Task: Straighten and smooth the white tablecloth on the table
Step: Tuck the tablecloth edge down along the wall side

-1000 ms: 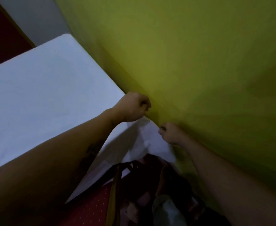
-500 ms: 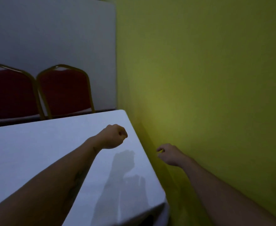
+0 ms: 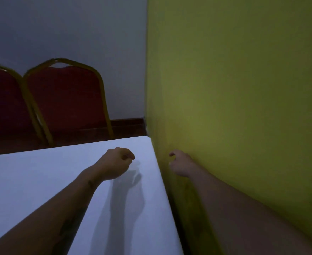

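Note:
The white tablecloth (image 3: 41,181) lies flat over the table, its right edge running along the yellow wall. My left hand (image 3: 114,162) hovers above the cloth near the far right corner, curled into a fist with nothing in it, and casts a shadow on the cloth. My right hand (image 3: 181,165) hangs in the narrow gap between the table's right edge and the wall, fingers loosely curled and holding nothing. It does not touch the cloth.
The yellow wall (image 3: 243,107) stands close along the table's right side. Two red chairs with gold frames (image 3: 65,102) stand behind the table's far edge against a grey wall (image 3: 68,28). A dark skirting board (image 3: 127,122) runs along the floor.
Both hands have let go of the cloth corner they pinched a second ago. The view has lifted from the near corner to the far end of the table, and the hands have moved forward.

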